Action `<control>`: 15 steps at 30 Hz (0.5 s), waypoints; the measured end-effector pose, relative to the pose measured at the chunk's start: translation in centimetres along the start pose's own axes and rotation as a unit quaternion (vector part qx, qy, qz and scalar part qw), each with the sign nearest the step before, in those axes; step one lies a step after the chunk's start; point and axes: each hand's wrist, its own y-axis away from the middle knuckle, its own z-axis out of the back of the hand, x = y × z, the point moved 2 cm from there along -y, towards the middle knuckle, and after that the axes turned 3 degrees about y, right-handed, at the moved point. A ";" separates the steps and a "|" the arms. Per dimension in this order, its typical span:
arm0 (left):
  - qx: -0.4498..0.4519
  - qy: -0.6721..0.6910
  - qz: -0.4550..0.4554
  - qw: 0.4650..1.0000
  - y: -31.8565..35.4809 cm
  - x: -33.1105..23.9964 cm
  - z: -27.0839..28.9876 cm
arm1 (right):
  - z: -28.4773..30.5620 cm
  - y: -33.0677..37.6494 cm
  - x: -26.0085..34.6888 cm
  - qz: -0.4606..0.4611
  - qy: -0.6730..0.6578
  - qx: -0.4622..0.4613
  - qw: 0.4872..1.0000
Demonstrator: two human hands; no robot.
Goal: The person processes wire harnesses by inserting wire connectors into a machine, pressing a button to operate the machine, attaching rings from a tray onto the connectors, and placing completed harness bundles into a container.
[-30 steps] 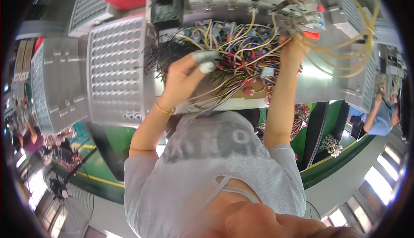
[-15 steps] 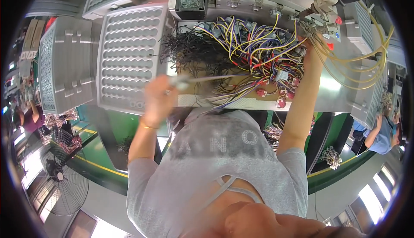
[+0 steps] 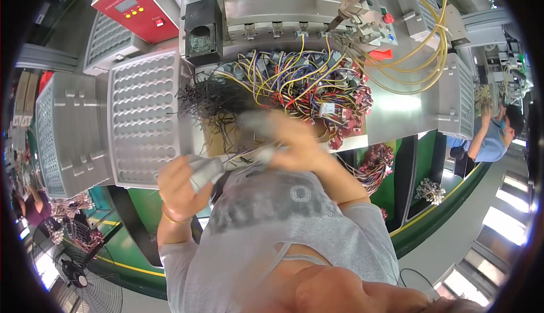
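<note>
My left hand (image 3: 178,187) is closed around a pale grey rounded housing (image 3: 206,171) at the table's front edge. Thin wires (image 3: 242,154) run rightward from this housing. My right hand (image 3: 294,141) is over the front middle of the table, smeared by motion; I cannot make out whether its fingers hold anything. Just beyond it lies a heap of yellow, white, blue and red wires (image 3: 294,72) with grey and red plugs. A tangle of thin black strands (image 3: 207,98) lies left of that heap, partly hidden by the blurred hand.
A grey tray (image 3: 144,120) with scalloped pockets lies at left, beside stacked trays (image 3: 71,134). Behind stand a red box (image 3: 136,8) with a display, a black bin (image 3: 203,32) and a metal fixture (image 3: 362,15) with yellow hoses (image 3: 439,41). A co-worker (image 3: 484,134) is at far right.
My right hand has come from the fixture at the far right to the front middle. The left hand stays at the left, and the housing in it now shows clearly. The whole view has shifted.
</note>
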 end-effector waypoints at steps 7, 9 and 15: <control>-0.082 -0.123 0.287 0.946 8.4 6.4 1.0 | -2.5 0.1 -0.3 -0.006 -0.078 0.136 0.988; -0.081 -0.238 0.389 0.886 16.1 10.5 2.7 | -2.0 0.4 -0.6 -0.069 -0.128 0.117 0.982; 0.021 -0.468 0.404 0.785 23.5 9.5 0.8 | -2.7 0.4 -0.7 -0.123 -0.113 0.152 0.974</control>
